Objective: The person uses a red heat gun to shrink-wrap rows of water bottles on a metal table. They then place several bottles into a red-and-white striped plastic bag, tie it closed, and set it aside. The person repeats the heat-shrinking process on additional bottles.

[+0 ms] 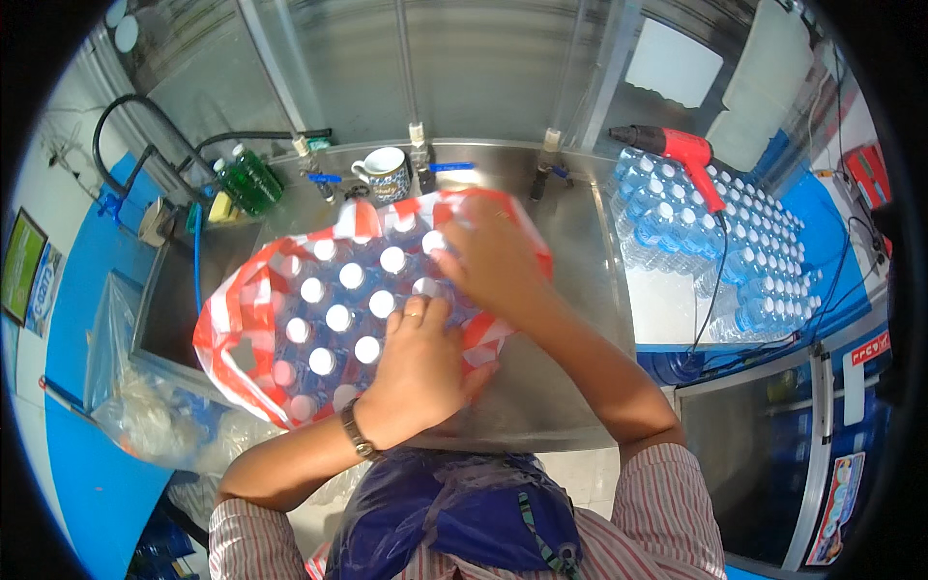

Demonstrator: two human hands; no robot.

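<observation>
A red-and-white checked plastic bag [235,315] lies on the steel counter, its mouth spread around several rows of upright clear bottles with white caps [351,276]. My left hand [424,366], with a ring and a wristwatch, rests over the caps at the bag's near right part. Its fingertips touch a cap, and the thumb points out to the right. Blurred, my right hand [496,264] reaches over the bag's right side beside the caps and the bag's rim. Its finger ends are partly hidden, so I cannot tell whether it grips the plastic.
Behind the bag stand a patterned mug [388,174] and taps with blue levers [453,167]. A sink [181,304], green bottles [250,181] and yellow sponge [222,208] are left. At right, a red heat gun [685,152] lies on packed water bottles [667,217], its cord hanging down.
</observation>
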